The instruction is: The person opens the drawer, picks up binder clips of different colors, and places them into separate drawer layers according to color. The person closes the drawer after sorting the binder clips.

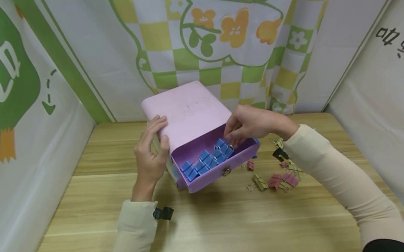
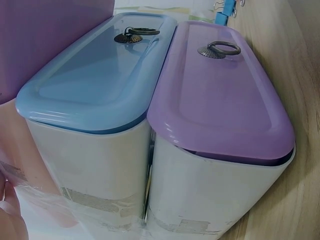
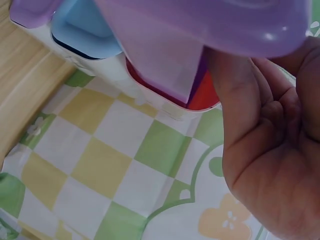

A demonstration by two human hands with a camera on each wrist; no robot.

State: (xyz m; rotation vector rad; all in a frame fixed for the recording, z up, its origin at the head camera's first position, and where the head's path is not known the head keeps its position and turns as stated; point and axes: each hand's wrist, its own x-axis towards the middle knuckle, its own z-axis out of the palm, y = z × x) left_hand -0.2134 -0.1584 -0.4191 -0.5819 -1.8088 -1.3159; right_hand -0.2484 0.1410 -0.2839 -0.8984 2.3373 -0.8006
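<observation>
On the table stands a pink drawer cabinet (image 1: 189,110), its purple top drawer (image 1: 208,180) pulled out. Inside the drawer, several blue binder clips (image 1: 202,167) sit in rows toward the left. My left hand (image 1: 150,153) rests on the cabinet's left edge, fingers over the top and thumb near the front corner. At the drawer's right part, my right hand (image 1: 249,124) reaches in, its thumb and finger pinching at the end blue binder clip (image 1: 222,144). In the right wrist view the drawer front (image 3: 240,25) hides those fingertips.
Right of the cabinet lie loose gold (image 1: 259,182), pink (image 1: 275,181) and black binder clips (image 1: 280,154). Below the drawer, the left wrist view shows a blue drawer (image 2: 100,75) and another purple drawer (image 2: 220,100), both with ring pulls. A patterned curtain (image 1: 160,34) hangs behind.
</observation>
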